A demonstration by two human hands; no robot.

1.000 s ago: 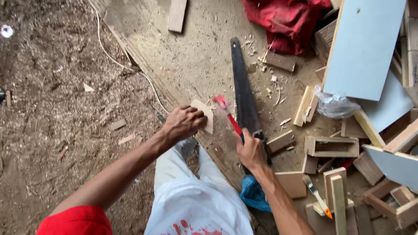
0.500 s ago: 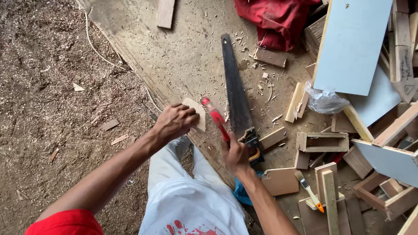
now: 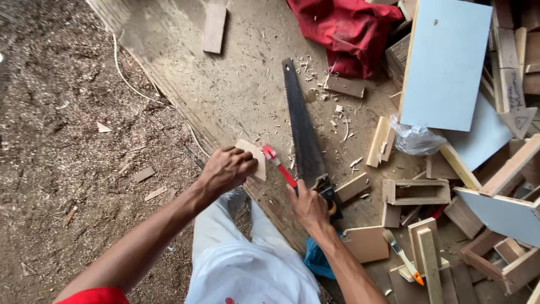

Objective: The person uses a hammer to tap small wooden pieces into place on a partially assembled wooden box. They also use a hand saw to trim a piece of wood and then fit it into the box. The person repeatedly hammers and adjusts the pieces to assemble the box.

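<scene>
My left hand (image 3: 226, 170) grips a small flat piece of light wood (image 3: 254, 157) and holds it on the edge of a large dusty board (image 3: 236, 84). My right hand (image 3: 306, 207) holds a thin red tool (image 3: 279, 166) like a pencil or small file, its tip at the wood piece. A long dark handsaw (image 3: 302, 129) lies on the board just right of the red tool, its handle beside my right hand.
Wood blocks and small open wooden boxes (image 3: 416, 191) are piled at the right, with pale blue panels (image 3: 447, 65), a red cloth (image 3: 343, 28), a clear plastic bag (image 3: 416, 139) and a paintbrush (image 3: 402, 256). Sawdust-covered ground lies to the left.
The view has shifted slightly. My right hand and the red tool have slid a little toward the wood piece; my left hand keeps its hold on the piece.
</scene>
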